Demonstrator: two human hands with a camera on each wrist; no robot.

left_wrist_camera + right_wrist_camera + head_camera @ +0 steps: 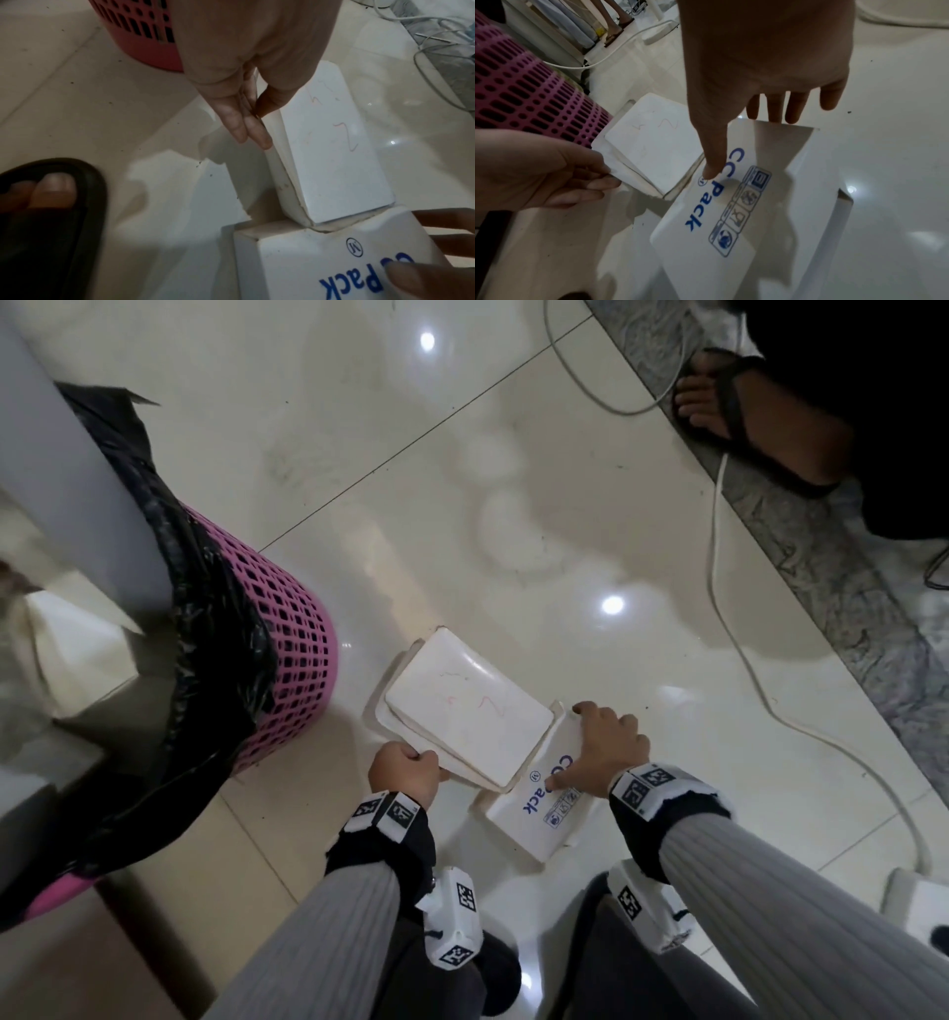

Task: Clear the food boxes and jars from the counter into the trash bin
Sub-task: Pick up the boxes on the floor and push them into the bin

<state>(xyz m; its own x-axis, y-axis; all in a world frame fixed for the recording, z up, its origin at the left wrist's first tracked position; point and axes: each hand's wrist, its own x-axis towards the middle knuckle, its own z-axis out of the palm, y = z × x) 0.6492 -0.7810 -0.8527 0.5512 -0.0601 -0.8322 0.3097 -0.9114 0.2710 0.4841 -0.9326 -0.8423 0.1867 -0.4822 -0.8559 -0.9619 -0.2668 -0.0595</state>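
Observation:
I hold two white foam food boxes low over the floor tiles, beside the pink lattice trash bin with its black liner. My left hand pinches the near rim of the plain box between thumb and fingers; the left wrist view shows this left hand on the plain box. My right hand grips the box printed "CC Pack", thumb on top and fingers over the far edge. The right wrist view shows my right hand on the printed box.
A white cable runs across the glossy floor to a white power strip at lower right. Another person's sandalled foot stands on a grey stone strip at the top right. A white post rises over the bin.

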